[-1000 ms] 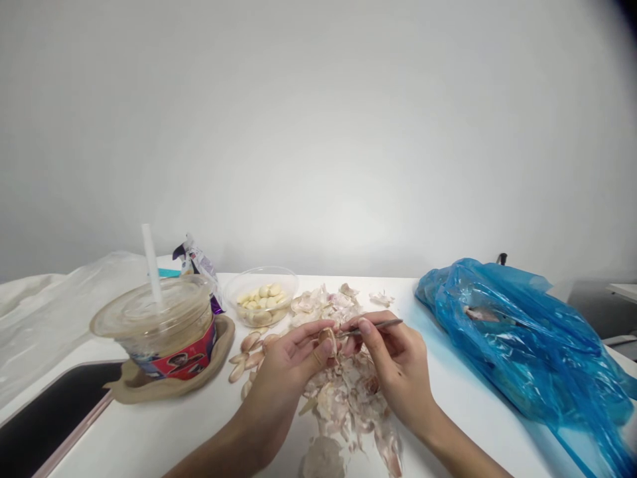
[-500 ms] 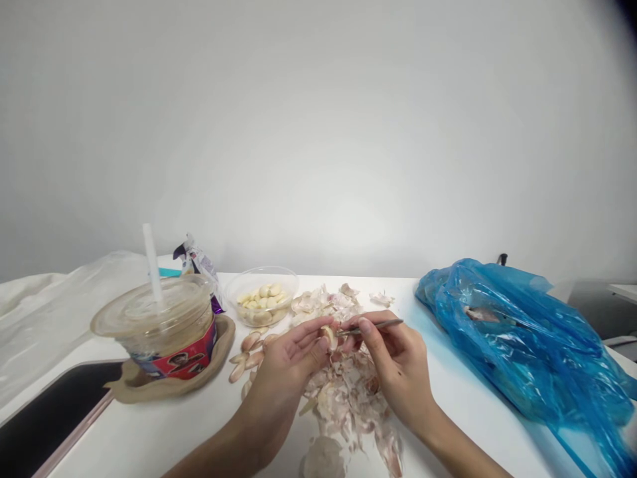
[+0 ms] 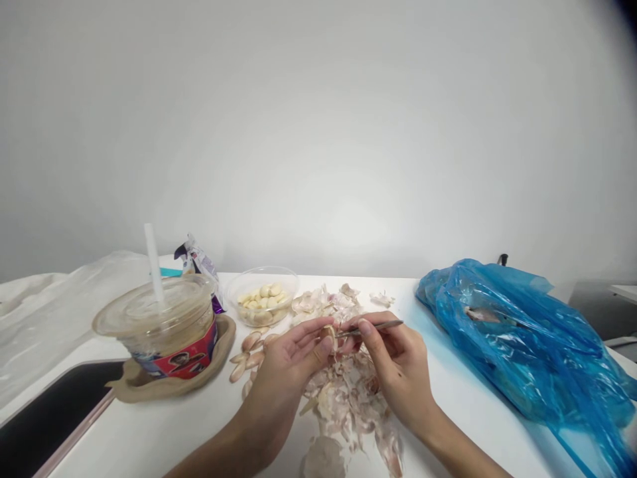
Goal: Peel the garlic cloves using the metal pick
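the garlic clove (image 3: pixel 330 333) has turned a bit, pinched in the left hand (image 3: pixel 291 362) over the peels (image 3: pixel 343 405); the right hand (image 3: pixel 401 358) grips a thin metal tool (image 3: pixel 381 326). poke softly, not deep.

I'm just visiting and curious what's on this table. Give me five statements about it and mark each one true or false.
1. The left hand holds a clove. True.
2. The right hand rests flat on the table. False: it is raised, holding a thin tool.
3. A white straw sticks up from the cup. True.
4. The bag is red. False: it is blue.
5. The bowl holds peeled cloves. True.
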`<state>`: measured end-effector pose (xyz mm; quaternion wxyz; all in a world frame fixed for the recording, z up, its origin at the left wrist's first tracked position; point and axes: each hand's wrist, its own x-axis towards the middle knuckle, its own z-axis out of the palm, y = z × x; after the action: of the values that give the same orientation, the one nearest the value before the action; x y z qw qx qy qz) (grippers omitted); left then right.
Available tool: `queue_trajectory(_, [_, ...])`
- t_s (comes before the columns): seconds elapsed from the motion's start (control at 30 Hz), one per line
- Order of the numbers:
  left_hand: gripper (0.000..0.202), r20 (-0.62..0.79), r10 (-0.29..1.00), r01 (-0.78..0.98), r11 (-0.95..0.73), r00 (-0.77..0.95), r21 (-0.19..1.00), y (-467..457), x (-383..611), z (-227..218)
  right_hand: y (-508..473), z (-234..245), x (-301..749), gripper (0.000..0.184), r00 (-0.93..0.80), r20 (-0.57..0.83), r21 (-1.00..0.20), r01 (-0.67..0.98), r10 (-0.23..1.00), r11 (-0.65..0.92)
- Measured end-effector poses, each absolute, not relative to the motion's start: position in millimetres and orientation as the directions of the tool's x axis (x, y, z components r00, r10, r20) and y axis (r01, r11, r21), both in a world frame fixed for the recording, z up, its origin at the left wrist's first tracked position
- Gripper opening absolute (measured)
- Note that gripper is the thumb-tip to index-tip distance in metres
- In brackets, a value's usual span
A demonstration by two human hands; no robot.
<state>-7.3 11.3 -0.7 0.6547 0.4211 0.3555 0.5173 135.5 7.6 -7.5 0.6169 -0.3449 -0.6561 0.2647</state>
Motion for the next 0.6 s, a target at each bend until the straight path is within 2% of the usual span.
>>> queue_trajectory(0.6, [0.027,-0.1,0.97,-0.394,0.184,0.222,0.9,8.0,-4.9,1.6,6.6,-5.4,134.3,0.014,-0.012,0.623,-0.774,0.132,0.782,0.619])
